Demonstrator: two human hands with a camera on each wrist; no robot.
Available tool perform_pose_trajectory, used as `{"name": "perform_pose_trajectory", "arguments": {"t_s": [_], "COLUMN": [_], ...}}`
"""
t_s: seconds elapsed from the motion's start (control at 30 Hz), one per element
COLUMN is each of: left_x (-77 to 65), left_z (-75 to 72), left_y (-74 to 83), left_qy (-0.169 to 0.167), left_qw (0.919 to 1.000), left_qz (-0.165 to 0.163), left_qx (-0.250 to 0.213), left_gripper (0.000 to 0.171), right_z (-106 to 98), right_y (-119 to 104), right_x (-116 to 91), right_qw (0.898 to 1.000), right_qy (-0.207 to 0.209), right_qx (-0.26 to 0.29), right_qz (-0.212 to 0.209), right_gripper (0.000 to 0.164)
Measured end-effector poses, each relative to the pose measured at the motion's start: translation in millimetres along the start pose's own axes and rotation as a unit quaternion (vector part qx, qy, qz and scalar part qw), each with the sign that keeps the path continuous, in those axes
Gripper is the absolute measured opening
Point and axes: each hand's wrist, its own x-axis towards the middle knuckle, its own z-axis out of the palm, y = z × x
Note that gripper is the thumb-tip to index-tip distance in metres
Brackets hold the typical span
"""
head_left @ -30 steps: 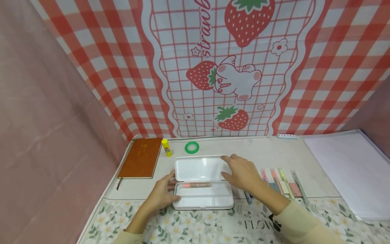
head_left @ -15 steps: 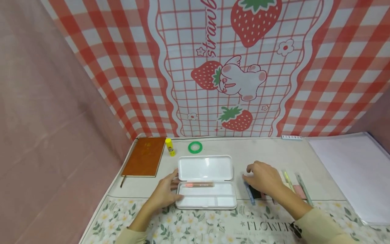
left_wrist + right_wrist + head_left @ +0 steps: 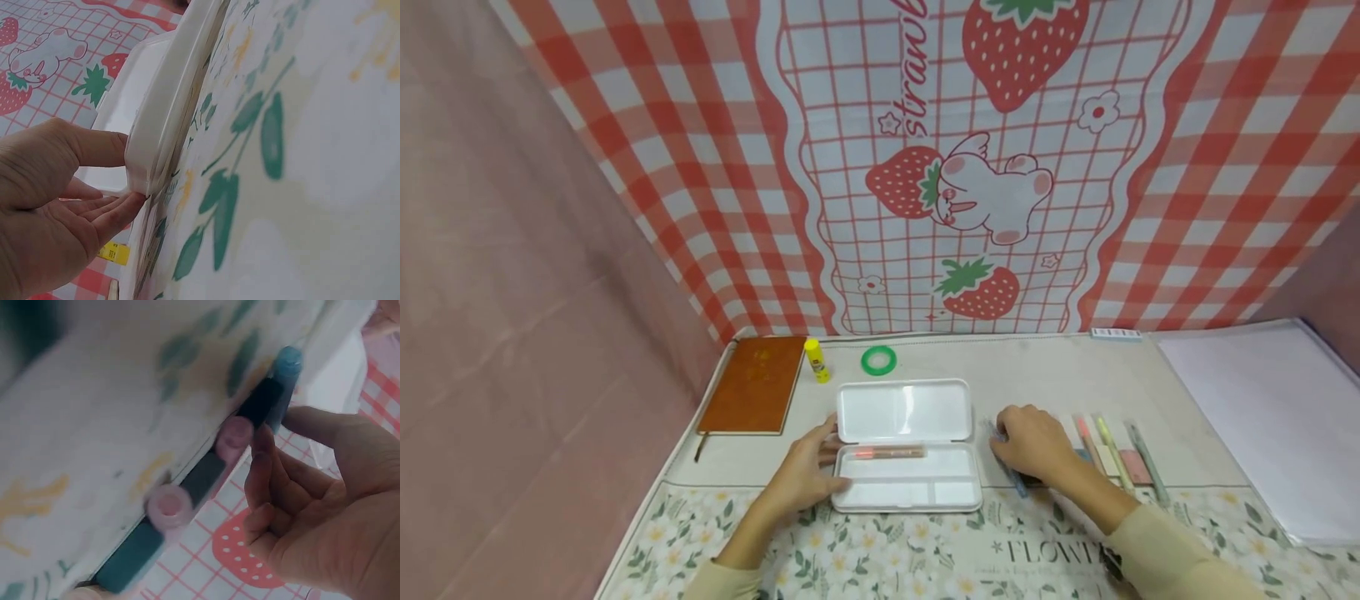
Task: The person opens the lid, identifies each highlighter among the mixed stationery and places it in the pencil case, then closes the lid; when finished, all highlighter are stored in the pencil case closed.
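A white pencil case (image 3: pixel 887 497) lies with its lid (image 3: pixel 876 412) raised. One pen (image 3: pixel 891 452), brownish with an orange-pink end, rests in its upper compartment. My left hand (image 3: pixel 801 477) holds the case's left end, thumb at the upper rim and fingers at the lower edge in the left wrist view. To the right of the case, my right hand (image 3: pixel 1033 443) pinches a blue pen (image 3: pixel 284 394) between thumb and index finger. In the right wrist view, a black block (image 3: pixel 259 402) and a pink pen (image 3: pixel 235 434) sit right beside it.
Several pens, such as a yellow one (image 3: pixel 1114 450) and a grey-green one (image 3: pixel 1146 462), stand in a row with small coloured blocks between them. Behind are a brown notebook (image 3: pixel 752 387), glue stick (image 3: pixel 816 361) and green tape roll (image 3: pixel 878 361). A white sheet (image 3: pixel 1262 417) lies right.
My right hand has left the raised lid, moved right to the row of pens and come down on the blue pen. The left hand has stayed at the case.
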Motion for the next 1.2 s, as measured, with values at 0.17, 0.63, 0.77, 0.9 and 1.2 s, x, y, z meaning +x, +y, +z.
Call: {"name": "perform_pose_trajectory", "arguments": {"t_s": [0.17, 0.63, 0.77, 0.9, 1.2], "left_x": [1.5, 0.0, 0.8, 1.7, -0.1], "left_z": [0.7, -0.4, 0.4, 0.1, -2.2], "left_y": [-0.1, -1.6, -0.5, 1.2, 0.9], "left_qy": [0.0, -0.002, 0.002, 0.004, -0.003], "left_qw": [1.0, 1.0, 1.0, 1.0, 0.9998], "left_qz": [0.005, 0.002, 0.006, -0.005, -0.013], "left_qx": [0.008, -0.001, 0.002, -0.006, -0.012], "left_gripper": [0.097, 0.096, 0.098, 0.099, 0.096], "right_z": [-21.4, -53.5, -43.3, -31.9, -8.9], "right_y": [-6.4, -36.2, -62.8, -91.3, -131.6], "right_x": [-1.9, 12.2, 19.8, 28.0, 46.7], "right_qw": [0.997, 0.994, 0.99, 0.984, 0.973], "right_qy": [0.024, -0.023, -0.043, -0.059, -0.085], "right_qx": [0.064, 0.043, 0.051, 0.041, 0.033], "right_qz": [-0.026, -0.095, -0.121, -0.161, -0.211], "right_gripper": [0.013, 0.016, 0.015, 0.012, 0.01]}}
